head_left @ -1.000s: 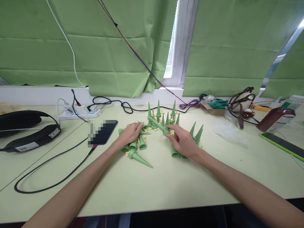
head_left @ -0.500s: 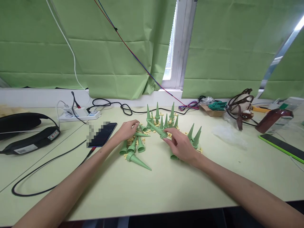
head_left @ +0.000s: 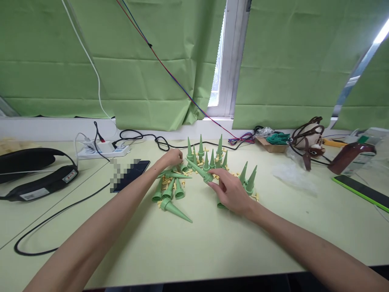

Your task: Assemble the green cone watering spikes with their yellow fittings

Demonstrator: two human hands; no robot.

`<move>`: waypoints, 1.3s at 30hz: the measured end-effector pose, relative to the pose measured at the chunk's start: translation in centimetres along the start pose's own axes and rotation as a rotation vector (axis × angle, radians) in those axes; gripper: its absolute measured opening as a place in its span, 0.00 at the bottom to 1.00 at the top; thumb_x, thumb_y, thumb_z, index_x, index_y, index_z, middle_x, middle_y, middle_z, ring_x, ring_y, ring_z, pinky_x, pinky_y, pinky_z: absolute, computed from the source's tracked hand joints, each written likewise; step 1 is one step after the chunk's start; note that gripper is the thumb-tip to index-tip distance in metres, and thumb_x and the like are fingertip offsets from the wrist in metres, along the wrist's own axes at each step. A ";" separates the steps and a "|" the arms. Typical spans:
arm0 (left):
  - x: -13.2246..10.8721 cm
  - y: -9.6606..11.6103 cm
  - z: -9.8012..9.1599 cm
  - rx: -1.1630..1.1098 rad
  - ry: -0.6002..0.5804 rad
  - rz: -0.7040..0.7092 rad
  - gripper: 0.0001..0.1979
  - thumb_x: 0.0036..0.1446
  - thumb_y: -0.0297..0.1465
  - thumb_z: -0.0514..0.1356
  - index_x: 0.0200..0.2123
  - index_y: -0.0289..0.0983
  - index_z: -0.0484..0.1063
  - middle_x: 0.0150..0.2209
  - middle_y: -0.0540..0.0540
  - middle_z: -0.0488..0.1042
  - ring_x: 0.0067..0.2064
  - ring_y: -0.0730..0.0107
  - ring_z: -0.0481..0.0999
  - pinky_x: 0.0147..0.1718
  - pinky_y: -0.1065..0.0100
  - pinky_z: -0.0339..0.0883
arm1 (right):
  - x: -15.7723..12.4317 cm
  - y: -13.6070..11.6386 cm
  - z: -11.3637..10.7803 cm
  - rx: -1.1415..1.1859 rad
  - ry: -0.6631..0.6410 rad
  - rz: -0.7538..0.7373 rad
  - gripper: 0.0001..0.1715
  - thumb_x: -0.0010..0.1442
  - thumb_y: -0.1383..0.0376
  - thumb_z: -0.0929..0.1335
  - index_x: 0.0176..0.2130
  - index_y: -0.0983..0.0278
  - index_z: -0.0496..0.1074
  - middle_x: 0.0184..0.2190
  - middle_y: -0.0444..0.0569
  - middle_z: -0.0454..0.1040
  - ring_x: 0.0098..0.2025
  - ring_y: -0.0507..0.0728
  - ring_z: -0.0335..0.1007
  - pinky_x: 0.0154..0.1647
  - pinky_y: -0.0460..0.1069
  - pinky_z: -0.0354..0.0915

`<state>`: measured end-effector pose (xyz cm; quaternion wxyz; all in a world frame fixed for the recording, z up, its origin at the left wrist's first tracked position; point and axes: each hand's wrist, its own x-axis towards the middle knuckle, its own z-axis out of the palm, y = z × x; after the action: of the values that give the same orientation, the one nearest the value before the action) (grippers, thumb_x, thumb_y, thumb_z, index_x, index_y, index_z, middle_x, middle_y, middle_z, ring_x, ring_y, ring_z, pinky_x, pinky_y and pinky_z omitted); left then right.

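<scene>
My right hand point(head_left: 232, 190) pinches a pale green plastic cone spike point(head_left: 199, 169) near its wide end, its tip pointing up and left. At the back of a loose pile, my left hand point(head_left: 173, 158) has its fingers curled downward; whatever lies between them is hidden. In that pile are green cones point(head_left: 167, 190) lying with their wide ends toward me, and small yellow valve-like pieces point(head_left: 165, 182) scattered among them. One cone point(head_left: 178, 211) lies in front, tip to the right. Several green cones point(head_left: 201, 148) stand point-up behind my right hand, and two more point(head_left: 250, 180) beside it.
A dark phone point(head_left: 131, 176) and a power strip point(head_left: 103, 151) are on the left, with black cables looping across the table point(head_left: 212, 247). Clear plastic film point(head_left: 293, 176), a small cardboard box point(head_left: 271, 145), a dark red bottle point(head_left: 349, 157) and a green-edged phone point(head_left: 361, 191) lie on the right.
My left hand has shifted slightly up and right, toward the back of the pile. My right hand stays in nearly the same place with the cone spike. The view has tilted slightly.
</scene>
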<state>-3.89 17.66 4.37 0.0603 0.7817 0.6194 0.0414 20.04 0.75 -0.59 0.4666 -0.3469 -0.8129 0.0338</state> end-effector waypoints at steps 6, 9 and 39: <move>0.3 0.0 0.6 0.015 -0.082 0.016 0.17 0.64 0.36 0.59 0.53 0.35 0.69 0.52 0.41 0.71 0.49 0.61 0.74 0.46 0.56 0.72 | 0.0 -0.2 -0.1 0.013 -0.003 0.000 0.14 0.67 0.67 0.64 0.53 0.62 0.65 0.40 0.51 0.74 0.26 0.51 0.66 0.31 0.49 0.67; -0.1 -0.2 0.0 0.011 -0.008 0.023 0.09 0.59 0.33 0.61 0.40 0.35 0.77 0.43 0.41 0.78 0.47 0.58 0.76 0.45 0.65 0.70 | 0.1 -0.3 -0.1 0.013 0.005 0.004 0.14 0.67 0.67 0.64 0.52 0.62 0.65 0.40 0.51 0.74 0.26 0.52 0.66 0.31 0.50 0.67; -5.9 -1.0 -1.2 0.153 -0.150 -0.243 0.25 0.63 0.41 0.48 0.46 0.29 0.76 0.51 0.26 0.75 0.50 0.43 0.76 0.42 0.57 0.70 | -0.1 -0.9 -0.2 0.057 -0.023 0.045 0.14 0.67 0.66 0.64 0.53 0.63 0.66 0.40 0.52 0.74 0.29 0.53 0.69 0.34 0.50 0.67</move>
<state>-6.40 12.17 5.50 0.0514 0.7042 0.7045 -0.0719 19.72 -0.08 -0.24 0.4659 -0.3513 -0.8090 0.0715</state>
